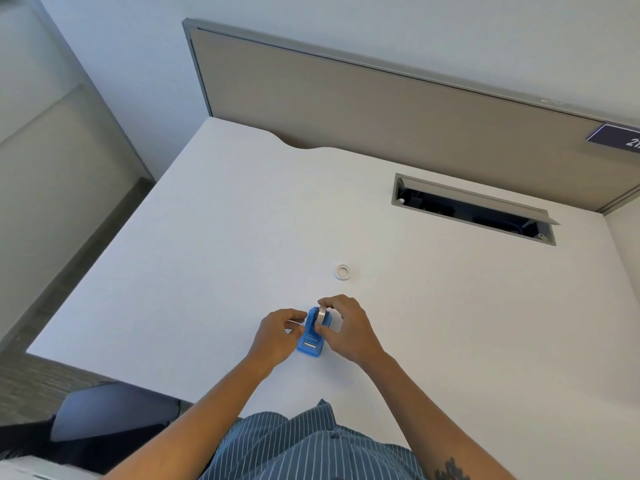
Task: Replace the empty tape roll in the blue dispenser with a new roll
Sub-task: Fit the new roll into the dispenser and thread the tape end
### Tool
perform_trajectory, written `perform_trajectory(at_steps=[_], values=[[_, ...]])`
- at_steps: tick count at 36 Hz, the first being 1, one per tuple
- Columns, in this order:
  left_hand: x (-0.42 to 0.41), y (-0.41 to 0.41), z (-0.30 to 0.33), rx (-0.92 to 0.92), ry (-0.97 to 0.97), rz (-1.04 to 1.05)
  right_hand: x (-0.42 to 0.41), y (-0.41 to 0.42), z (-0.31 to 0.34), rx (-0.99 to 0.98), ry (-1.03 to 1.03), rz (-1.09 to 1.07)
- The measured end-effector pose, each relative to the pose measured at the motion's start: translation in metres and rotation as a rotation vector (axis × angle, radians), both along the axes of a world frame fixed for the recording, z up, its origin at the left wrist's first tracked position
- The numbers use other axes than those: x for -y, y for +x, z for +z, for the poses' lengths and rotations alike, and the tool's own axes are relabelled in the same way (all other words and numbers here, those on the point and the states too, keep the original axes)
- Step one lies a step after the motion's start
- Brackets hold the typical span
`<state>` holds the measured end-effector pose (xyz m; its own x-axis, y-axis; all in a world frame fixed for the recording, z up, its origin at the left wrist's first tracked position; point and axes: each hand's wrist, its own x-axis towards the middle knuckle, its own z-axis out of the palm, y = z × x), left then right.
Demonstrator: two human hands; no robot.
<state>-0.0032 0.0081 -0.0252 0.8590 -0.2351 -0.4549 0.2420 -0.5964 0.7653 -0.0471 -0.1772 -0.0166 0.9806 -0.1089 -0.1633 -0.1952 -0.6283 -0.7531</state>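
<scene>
A small blue tape dispenser (311, 341) stands on the white desk (207, 254), its cutter end towards me. My left hand (277, 336) grips its left side. A tape roll (322, 315) sits upright in the top of the dispenser, and my right hand (346, 327) pinches this roll between thumb and fingers. Whether the roll rests fully in its slot is hidden by my fingers. A second small white ring, a tape roll or bare core (343, 272), lies flat on the desk a short way beyond my hands.
An open cable hatch (474, 207) is sunk into the desk at the far right. A beige partition panel (381, 109) stands along the back edge. A dark chair (114, 414) is at the lower left, beside the desk's left edge.
</scene>
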Motion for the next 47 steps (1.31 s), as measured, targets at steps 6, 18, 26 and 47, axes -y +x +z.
perform_trajectory(at_steps=[6, 18, 26, 47], values=[[-0.0007, 0.0014, -0.0023, -0.001, -0.011, -0.012, -0.0009, -0.0018, -0.0063, -0.006, -0.040, 0.010], [0.0007, 0.0054, -0.0050, 0.017, -0.035, -0.043, -0.0049, -0.0024, -0.0078, -0.014, -0.080, 0.020], [0.0022, 0.0050, -0.0067, 0.017, -0.038, -0.038, -0.0081, -0.0016, -0.0078, -0.022, -0.090, 0.012], [0.0042, 0.0028, -0.0063, 0.031, -0.078, -0.035, -0.0084, -0.0053, -0.0084, -0.028, 0.021, -0.070]])
